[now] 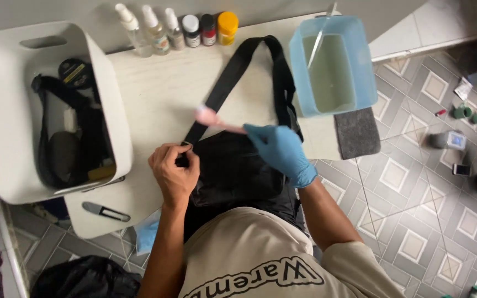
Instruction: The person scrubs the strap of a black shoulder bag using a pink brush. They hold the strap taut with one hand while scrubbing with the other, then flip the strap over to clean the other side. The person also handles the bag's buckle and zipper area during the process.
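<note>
**Brush up over the black bag, strap end pinned**

Black bag (233,171) at table's near edge, dead centre, half on the table (161,94) and half against the lap. Strap (233,72) looping away toward 12 o'clock, lying flat across the pale top. Left hand (173,175), bare, at 9 o'clock of the bag, grip pressed together and pinching the strap's lower end right where it meets the bag. Right hand (280,150), in a blue glove, at 2 o'clock of the bag, grip closed around a pink brush (216,120), bristle head aimed toward 10 o'clock and hanging just above the strap base. Blurred, so contact with the fabric not possible to call.

Judging progress: looks like mid-clean, working the strap junction; no foam or wet patch visible on the bag, so how much is done can't be read. Bag body and long strap loop probably still to go.

Further out: blue tub (332,66) of cloudy water at 1 o'clock, a thin stick leaning in it, grey cloth pad (358,132) just below. Row of spray bottles and small jars (178,27) at 12 o'clock. White bin (6,110) at 9 o'clock holding another dark bag. Small dark tool (106,211) at 8 o'clock on the table's corner.
</note>
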